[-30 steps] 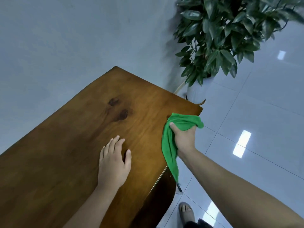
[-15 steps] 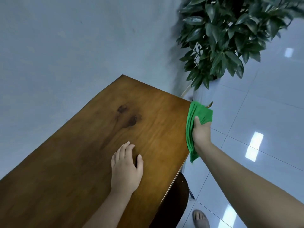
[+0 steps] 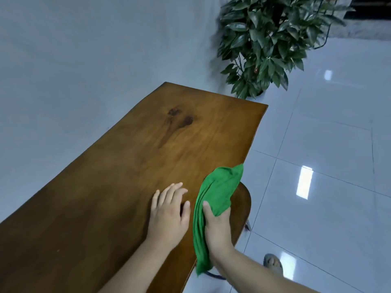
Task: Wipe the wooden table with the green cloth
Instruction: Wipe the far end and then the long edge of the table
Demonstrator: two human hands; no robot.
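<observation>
The long wooden table [image 3: 131, 170] runs from the lower left up to its far end near a plant, with a dark knot in the grain. My right hand [image 3: 215, 226] grips the bunched green cloth [image 3: 213, 199] and presses it against the table's right edge, close to me; the cloth's tail hangs below the edge. My left hand [image 3: 169, 212] lies flat on the tabletop with fingers spread, just left of the cloth and holding nothing.
A leafy potted plant [image 3: 266, 41] stands on the floor beyond the table's far end. A grey wall runs along the table's left side. A rounded wooden seat [image 3: 243, 205] sits under the right edge, and my sandalled foot [image 3: 273, 265] rests on the glossy tiled floor [image 3: 330, 144].
My right hand has slid the cloth along the table's right edge from the far corner back toward me, beside my left hand. The left hand has stayed flat on the table.
</observation>
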